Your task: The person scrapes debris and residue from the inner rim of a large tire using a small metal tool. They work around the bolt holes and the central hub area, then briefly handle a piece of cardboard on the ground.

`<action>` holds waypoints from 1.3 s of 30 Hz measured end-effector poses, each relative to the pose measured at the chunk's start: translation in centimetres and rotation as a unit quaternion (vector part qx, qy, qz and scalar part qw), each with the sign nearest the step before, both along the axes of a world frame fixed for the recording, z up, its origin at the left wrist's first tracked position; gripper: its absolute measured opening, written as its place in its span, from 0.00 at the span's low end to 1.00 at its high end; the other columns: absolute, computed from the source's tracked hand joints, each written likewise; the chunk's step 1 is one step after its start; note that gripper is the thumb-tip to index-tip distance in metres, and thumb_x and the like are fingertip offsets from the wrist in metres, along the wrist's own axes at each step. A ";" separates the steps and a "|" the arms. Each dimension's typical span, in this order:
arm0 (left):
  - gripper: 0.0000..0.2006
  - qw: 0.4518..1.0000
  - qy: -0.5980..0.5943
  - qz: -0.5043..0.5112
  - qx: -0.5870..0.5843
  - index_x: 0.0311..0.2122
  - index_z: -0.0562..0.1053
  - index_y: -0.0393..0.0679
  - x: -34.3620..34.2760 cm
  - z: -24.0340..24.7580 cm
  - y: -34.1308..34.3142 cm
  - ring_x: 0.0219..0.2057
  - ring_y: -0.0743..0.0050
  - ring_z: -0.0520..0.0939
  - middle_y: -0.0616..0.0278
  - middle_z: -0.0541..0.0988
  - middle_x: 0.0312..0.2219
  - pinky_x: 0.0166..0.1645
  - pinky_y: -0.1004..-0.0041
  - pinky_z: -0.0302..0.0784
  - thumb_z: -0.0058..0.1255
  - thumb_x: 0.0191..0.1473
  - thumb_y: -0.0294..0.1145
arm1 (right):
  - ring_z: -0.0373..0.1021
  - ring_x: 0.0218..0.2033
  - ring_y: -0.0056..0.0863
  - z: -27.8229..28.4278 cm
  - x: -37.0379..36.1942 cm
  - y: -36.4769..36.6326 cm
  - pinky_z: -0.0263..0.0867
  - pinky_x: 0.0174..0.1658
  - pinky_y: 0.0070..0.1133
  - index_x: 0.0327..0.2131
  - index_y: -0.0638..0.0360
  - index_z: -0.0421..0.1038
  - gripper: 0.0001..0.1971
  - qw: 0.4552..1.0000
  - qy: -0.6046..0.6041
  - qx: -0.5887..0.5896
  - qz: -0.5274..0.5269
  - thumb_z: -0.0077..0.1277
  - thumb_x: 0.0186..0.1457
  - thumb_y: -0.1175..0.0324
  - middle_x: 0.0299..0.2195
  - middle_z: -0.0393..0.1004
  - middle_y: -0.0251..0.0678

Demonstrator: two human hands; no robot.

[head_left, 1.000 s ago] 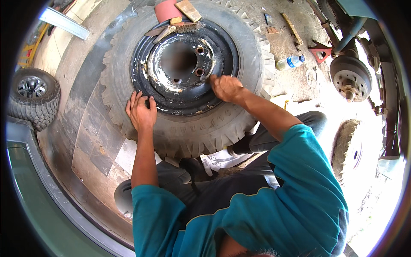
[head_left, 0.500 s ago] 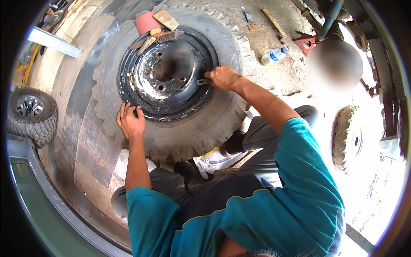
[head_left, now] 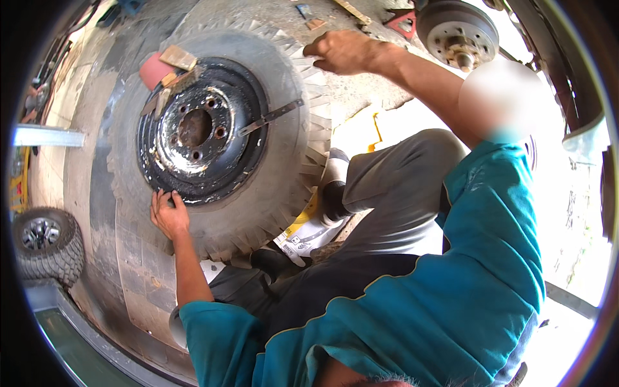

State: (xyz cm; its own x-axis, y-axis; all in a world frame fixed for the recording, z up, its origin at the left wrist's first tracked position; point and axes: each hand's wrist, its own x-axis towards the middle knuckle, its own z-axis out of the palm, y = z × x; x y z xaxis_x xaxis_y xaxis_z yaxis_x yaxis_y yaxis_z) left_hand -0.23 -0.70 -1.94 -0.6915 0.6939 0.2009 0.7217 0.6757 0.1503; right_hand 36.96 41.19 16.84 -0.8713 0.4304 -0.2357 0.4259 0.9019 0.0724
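Note:
A large treaded tyre [head_left: 222, 226] lies flat before me, with a black, paint-worn steel wheel rim [head_left: 169, 184] in it. My left hand [head_left: 171, 216] rests at the rim's near left edge, its fingers apart. Out past the tyre's far right side, my right hand [head_left: 342, 51] is over the ground with curled fingers; whatever may be under it is hidden. A flat metal strip [head_left: 271, 117] lies free across the rim's right edge and the sidewall. On the far left of the wheel sit a wooden block [head_left: 178, 57], a brush [head_left: 186, 80] and a pinkish-red roll [head_left: 153, 71].
A smaller tyre with a silver wheel [head_left: 48, 245] stands at the left. Beyond my right arm are a wheel hub [head_left: 456, 35] and a red stand [head_left: 401, 24]. A small blue-tipped tool [head_left: 309, 16] lies beyond the tyre. A white and yellow bag [head_left: 306, 232] is by my feet.
My right hand has let go of the metal strip and reached outward to the right, where a water bottle stood that is now hidden. My left hand stays at the rim. The view has shifted right.

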 end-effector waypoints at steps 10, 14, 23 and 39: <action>0.18 0.999 0.018 -0.015 -0.025 0.44 0.83 0.40 -0.6 -0.5 -0.4 0.68 0.56 0.71 0.59 0.81 0.59 0.72 0.54 0.60 0.55 0.65 0.46 | 0.83 0.39 0.45 -8.7 21.5 0.4 0.80 0.48 0.38 0.53 0.54 0.78 0.14 0.947 0.180 -0.113 -0.243 0.50 0.68 0.65 0.39 0.85 0.49; 0.18 0.999 0.016 -0.008 -0.042 0.51 0.80 0.40 -0.8 -2.1 -0.4 0.69 0.55 0.70 0.60 0.79 0.61 0.72 0.50 0.58 0.52 0.68 0.44 | 0.81 0.41 0.54 -21.5 28.3 1.3 0.77 0.49 0.43 0.42 0.57 0.81 0.13 0.897 0.171 -0.096 -0.396 0.44 0.64 0.71 0.36 0.83 0.55; 0.37 0.979 0.021 0.054 -0.194 0.71 0.62 0.40 2.6 -0.7 -0.4 0.75 0.51 0.58 0.50 0.63 0.72 0.76 0.42 0.47 0.41 0.70 0.61 | 0.51 0.74 0.58 -35.6 22.5 0.4 0.56 0.73 0.43 0.67 0.57 0.60 0.30 0.846 0.073 -0.134 -0.511 0.47 0.61 0.69 0.73 0.55 0.55; 0.33 0.984 0.036 0.017 -0.171 0.71 0.65 0.46 3.7 -0.2 -0.7 0.75 0.49 0.59 0.54 0.65 0.71 0.76 0.41 0.48 0.39 0.72 0.59 | 0.79 0.42 0.51 -22.6 25.6 -8.8 0.73 0.51 0.40 0.44 0.58 0.71 0.21 0.909 0.238 -0.100 -0.327 0.65 0.51 0.57 0.38 0.80 0.48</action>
State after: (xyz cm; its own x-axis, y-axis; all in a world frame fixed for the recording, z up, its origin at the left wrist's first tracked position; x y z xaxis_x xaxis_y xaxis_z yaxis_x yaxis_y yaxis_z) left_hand 3.43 -1.40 -2.10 -0.7079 0.7063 0.0085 0.6984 0.7017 -0.1412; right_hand 62.55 32.39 -5.80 -0.4674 0.8836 -0.0295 0.8160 0.4183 -0.3990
